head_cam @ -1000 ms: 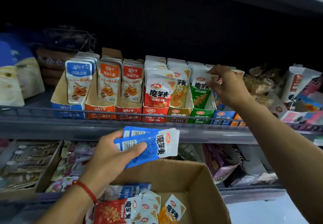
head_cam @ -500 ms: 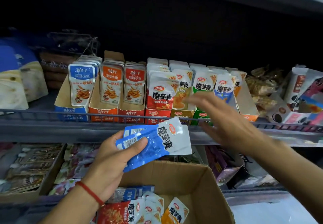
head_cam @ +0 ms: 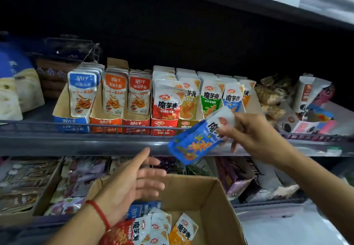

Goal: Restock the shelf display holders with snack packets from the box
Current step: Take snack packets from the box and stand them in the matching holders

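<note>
Change since earlier frame: blue packets have passed from the left hand to the right hand; the left hand, which gripped them half a second ago, is now bare.
Right hand [head_cam: 254,137]: at 3 o'clock from frame centre, in front of the shelf rail; thumb and fingers clamped on the white top end of the blue snack packets [head_cam: 193,143].
Blue snack packets: tilted, white end up at 1 o'clock, blue end down at 7 o'clock; more than one edge shows, exact count cannot be told. Held in the air just in front of the shelf edge, above the box, not in any holder.
Left hand [head_cam: 132,187]: at 6 o'clock from the packets, over the box's near-left corner; fingers straight and spread apart, palm turned inward, holding nothing. Red cord bracelet [head_cam: 98,213] on the wrist.
Cardboard box [head_cam: 216,202]: at 6 o'clock in frame, flaps open; holds loose packets, a red packet [head_cam: 122,234] and an orange packet [head_cam: 182,233] among them.
Display holders [head_cam: 162,126]: in a row on the upper shelf behind a wire rail [head_cam: 38,123]; from 9 to 3 o'clock, blue, orange, orange, red, yellow-tan, then green and blue-label packets upright. Blue-label row [head_cam: 232,96] stands at 12 o'clock from the right hand.
Lower shelf [head_cam: 76,179]: mixed packets in trays, blurred.
</note>
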Available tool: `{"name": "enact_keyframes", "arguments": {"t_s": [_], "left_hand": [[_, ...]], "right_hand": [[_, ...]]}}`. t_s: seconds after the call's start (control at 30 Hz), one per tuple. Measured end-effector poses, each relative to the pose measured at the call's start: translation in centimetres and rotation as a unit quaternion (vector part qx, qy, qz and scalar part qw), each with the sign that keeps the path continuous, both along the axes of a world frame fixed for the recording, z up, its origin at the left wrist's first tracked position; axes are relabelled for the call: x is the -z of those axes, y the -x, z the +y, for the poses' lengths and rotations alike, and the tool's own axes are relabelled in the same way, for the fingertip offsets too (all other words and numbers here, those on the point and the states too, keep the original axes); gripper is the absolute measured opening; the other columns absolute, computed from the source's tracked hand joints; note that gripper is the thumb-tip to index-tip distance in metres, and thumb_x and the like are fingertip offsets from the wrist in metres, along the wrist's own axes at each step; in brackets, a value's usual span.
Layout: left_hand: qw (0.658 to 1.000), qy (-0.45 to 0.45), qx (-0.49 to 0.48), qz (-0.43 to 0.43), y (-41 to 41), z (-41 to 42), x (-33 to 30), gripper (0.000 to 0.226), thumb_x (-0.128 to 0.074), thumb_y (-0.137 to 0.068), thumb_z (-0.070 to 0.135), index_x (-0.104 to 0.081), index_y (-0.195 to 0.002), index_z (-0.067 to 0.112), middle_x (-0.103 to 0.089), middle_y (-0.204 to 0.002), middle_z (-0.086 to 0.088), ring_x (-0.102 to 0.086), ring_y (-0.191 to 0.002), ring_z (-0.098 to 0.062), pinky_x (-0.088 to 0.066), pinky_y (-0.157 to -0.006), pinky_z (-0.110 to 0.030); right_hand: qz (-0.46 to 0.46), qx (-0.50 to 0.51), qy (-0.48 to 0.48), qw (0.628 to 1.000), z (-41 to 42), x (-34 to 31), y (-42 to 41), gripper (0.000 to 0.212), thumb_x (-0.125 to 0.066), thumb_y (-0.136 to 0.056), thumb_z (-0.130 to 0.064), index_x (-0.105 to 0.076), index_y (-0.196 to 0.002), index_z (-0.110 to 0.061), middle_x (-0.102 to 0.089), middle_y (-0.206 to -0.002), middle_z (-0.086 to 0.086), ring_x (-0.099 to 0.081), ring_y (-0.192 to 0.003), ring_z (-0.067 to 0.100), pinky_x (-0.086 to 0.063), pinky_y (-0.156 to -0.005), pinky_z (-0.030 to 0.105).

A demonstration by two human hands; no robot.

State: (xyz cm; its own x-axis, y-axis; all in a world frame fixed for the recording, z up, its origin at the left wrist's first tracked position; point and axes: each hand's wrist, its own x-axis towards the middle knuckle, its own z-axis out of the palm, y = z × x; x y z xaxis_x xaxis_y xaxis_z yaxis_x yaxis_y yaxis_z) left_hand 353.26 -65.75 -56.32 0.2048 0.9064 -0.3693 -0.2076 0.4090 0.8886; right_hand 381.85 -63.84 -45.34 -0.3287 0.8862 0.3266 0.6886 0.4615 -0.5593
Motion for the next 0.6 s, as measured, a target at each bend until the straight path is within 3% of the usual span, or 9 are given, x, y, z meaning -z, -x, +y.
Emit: {"name": "enact_keyframes", "arguments": {"t_s": [0.1, 0.17, 0.23, 0.3, 0.47, 0.53, 0.6], "left_hand": [[0.999, -0.032, -0.018, 0.034, 0.2, 0.1, -0.2, 0.05, -0.053, -0.093, 0.049, -0.065, -0.116, 0.006, -0.077, -0.099, -0.019, -0.071, -0.084, -0.036, -0.055, -0.074, -0.044], [0.998, -0.044, -0.024, 0.043, 0.2, 0.1, -0.5, 0.045, -0.053, -0.095, 0.045, -0.066, -0.113, 0.006, -0.077, -0.096, -0.019, -0.071, -0.081, -0.034, -0.055, -0.072, -0.043], [0.997, -0.048, -0.026, 0.051, 0.1, 0.1, -0.6, 0.042, -0.053, -0.098, 0.043, -0.067, -0.112, 0.006, -0.077, -0.094, -0.018, -0.071, -0.08, -0.034, -0.055, -0.071, -0.042], [0.997, -0.051, -0.026, 0.056, 0.1, 0.1, -0.6, 0.041, -0.052, -0.099, 0.041, -0.067, -0.112, 0.005, -0.077, -0.094, -0.019, -0.071, -0.081, -0.035, -0.055, -0.071, -0.043], [0.996, -0.053, -0.029, 0.059, 0.2, 0.2, -0.4, 0.038, -0.052, -0.1, 0.038, -0.067, -0.111, 0.005, -0.077, -0.094, -0.02, -0.07, -0.08, -0.036, -0.054, -0.069, -0.042], [0.996, -0.054, -0.03, 0.062, 0.3, 0.2, -0.4, 0.038, -0.052, -0.101, 0.036, -0.067, -0.111, 0.003, -0.077, -0.094, -0.021, -0.07, -0.078, -0.036, -0.054, -0.067, -0.041], [0.996, -0.059, -0.03, 0.066, 0.3, 0.3, -0.5, 0.037, -0.052, -0.101, 0.035, -0.067, -0.11, 0.003, -0.076, -0.094, -0.022, -0.069, -0.078, -0.037, -0.054, -0.066, -0.041]], "right_hand": [[-0.078, 0.094, -0.109, 0.986, 1.1, -3.2, -3.5, 0.016, -0.06, -0.1, -0.033, -0.061, -0.098, -0.018, -0.073, -0.08, -0.005, -0.069, -0.058, 0.007, -0.052, -0.051, 0.019], [-0.117, 0.159, -0.145, 0.97, 2.0, -5.1, -5.3, 0.017, -0.058, -0.102, -0.033, -0.058, -0.099, -0.016, -0.072, -0.081, 0.0, -0.069, -0.058, 0.009, -0.057, -0.053, 0.031], [-0.147, 0.199, -0.162, 0.955, 3.3, -6.4, -6.6, 0.018, -0.058, -0.102, -0.032, -0.054, -0.096, -0.015, -0.069, -0.082, 0.009, -0.069, -0.067, 0.024, -0.058, -0.059, 0.046], [-0.188, 0.206, -0.172, 0.945, 4.4, -7.2, -7.4, 0.019, -0.06, -0.101, -0.028, -0.054, -0.095, -0.011, -0.066, -0.085, 0.014, -0.065, -0.074, 0.033, -0.056, -0.067, 0.052], [-0.228, 0.192, -0.131, 0.946, 6.7, -7.3, -7.2, 0.015, -0.063, -0.1, -0.023, -0.052, -0.093, -0.016, -0.055, -0.083, 0.0, -0.056, -0.083, 0.026, -0.04, -0.072, 0.036], [-0.25, 0.188, -0.105, 0.944, 7.8, -7.0, -7.2, 0.009, -0.064, -0.099, -0.026, -0.057, -0.1, -0.019, -0.056, -0.092, -0.001, -0.056, -0.091, 0.023, -0.041, -0.076, 0.037], [-0.281, 0.188, -0.077, 0.938, 8.9, -6.8, -7.1, 0.018, -0.065, -0.098, -0.027, -0.063, -0.112, -0.016, -0.06, -0.102, 0.002, -0.059, -0.1, 0.023, -0.049, -0.082, 0.041]]}}
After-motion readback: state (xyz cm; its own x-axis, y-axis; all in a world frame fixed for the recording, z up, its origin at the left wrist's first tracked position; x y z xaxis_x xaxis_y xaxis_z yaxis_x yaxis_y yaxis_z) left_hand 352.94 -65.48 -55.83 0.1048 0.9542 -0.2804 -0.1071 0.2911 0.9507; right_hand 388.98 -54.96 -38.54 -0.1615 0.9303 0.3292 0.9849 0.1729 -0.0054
